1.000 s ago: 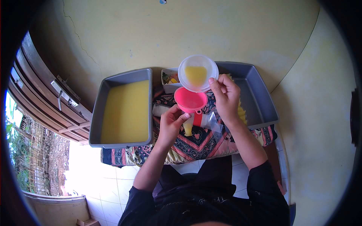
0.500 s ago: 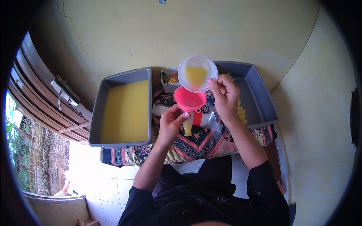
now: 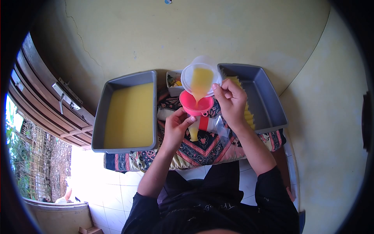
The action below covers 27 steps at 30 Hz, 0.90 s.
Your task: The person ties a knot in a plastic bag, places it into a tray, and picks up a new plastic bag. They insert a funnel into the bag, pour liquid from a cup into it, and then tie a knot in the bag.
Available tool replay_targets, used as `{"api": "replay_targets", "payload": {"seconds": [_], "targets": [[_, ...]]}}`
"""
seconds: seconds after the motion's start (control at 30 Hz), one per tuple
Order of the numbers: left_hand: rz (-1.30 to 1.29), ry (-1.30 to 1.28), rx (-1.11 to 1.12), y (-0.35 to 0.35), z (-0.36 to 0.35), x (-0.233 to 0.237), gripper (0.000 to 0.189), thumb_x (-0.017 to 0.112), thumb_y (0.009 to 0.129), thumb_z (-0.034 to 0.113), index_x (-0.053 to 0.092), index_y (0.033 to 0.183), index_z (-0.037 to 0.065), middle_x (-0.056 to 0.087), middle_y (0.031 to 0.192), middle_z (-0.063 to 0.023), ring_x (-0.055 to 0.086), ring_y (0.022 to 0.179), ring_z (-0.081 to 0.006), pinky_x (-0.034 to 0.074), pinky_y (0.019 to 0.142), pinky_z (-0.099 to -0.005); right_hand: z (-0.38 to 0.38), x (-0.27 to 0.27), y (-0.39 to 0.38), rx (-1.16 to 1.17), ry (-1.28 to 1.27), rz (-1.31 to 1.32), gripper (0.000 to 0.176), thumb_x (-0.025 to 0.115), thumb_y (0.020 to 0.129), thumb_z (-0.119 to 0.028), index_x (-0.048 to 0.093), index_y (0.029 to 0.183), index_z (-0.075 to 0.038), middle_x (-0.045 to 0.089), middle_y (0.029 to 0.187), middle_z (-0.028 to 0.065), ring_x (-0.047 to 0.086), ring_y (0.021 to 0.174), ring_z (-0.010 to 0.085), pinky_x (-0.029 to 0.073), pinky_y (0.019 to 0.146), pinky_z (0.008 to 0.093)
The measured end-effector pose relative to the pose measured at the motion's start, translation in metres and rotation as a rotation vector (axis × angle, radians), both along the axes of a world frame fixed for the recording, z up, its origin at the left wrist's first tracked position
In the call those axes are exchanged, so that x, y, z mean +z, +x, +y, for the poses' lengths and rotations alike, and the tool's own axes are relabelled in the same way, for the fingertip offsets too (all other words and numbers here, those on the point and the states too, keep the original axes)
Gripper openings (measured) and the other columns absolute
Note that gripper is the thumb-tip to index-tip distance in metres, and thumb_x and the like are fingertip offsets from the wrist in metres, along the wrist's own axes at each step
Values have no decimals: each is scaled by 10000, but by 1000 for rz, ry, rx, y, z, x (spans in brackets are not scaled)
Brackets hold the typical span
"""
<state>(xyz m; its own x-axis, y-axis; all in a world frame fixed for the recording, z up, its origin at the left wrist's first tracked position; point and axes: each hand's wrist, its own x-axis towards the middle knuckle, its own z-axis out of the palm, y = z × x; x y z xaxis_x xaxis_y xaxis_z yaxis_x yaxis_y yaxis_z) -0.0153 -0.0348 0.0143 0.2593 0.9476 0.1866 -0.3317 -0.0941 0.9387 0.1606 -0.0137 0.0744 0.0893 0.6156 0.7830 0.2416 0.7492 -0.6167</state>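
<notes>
My right hand [image 3: 231, 102] grips the rim of a clear plastic cup [image 3: 187, 78], tipped toward me. Yellow liquid [image 3: 200, 93] runs from it into a red funnel [image 3: 191, 102] just below. With thumb and fingers closed, my left hand [image 3: 178, 126] holds the funnel low down, around its neck. Beneath that hand hangs a narrow clear plastic sleeve [image 3: 193, 134] with yellow liquid in it; its top is hidden by my fingers. Clear plastic bags [image 3: 223, 128] lie to the right of it on the patterned cloth.
A grey tub [image 3: 153, 117] of yellow liquid stands on the left. In the grey tub [image 3: 269, 101] on the right lie rows of yellow filled sleeves [image 3: 249, 116]. Behind the funnel is a white box [image 3: 174, 91] with small colourful items. Patterned cloth [image 3: 202, 150] covers the surface.
The cup in my right hand has tilted further toward me, and a stream of yellow liquid now falls into the funnel. My left hand and the funnel have stayed in place.
</notes>
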Motion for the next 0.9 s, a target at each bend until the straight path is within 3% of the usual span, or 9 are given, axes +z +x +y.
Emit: {"api": "replay_targets", "payload": {"seconds": [0.2,0.53,0.73,0.9], "targets": [[3,-5,-2,-1,2,-2,245,643,879,36,594,1108,-35,666,1019,-68,606,959,-118,467,888,-273,4,2,-1,124,-251,251,248,612,933,-123,531,733,-1,562,652,13,587,630,59,449,564,196],[-7,-21,75,-4,10,-11,200,634,890,49,606,1074,-23,654,974,-45,600,896,-101,462,856,-256,20,-16,4,201,-408,534,227,602,921,-120,532,725,-31,557,691,44,614,628,148,503,606,263],[16,32,208,-14,15,-9,201,608,900,70,615,1080,-20,665,939,-58,599,874,-119,444,852,-271,45,-82,5,139,-556,610,250,620,900,-154,534,699,-32,559,649,41,620,584,138,511,537,254],[10,39,284,-19,21,-24,194,610,906,93,617,1064,-19,660,926,-58,583,840,-119,436,825,-267,58,-139,5,97,-716,588,208,631,897,-149,543,738,-48,562,676,33,632,612,151,516,579,258]]}}
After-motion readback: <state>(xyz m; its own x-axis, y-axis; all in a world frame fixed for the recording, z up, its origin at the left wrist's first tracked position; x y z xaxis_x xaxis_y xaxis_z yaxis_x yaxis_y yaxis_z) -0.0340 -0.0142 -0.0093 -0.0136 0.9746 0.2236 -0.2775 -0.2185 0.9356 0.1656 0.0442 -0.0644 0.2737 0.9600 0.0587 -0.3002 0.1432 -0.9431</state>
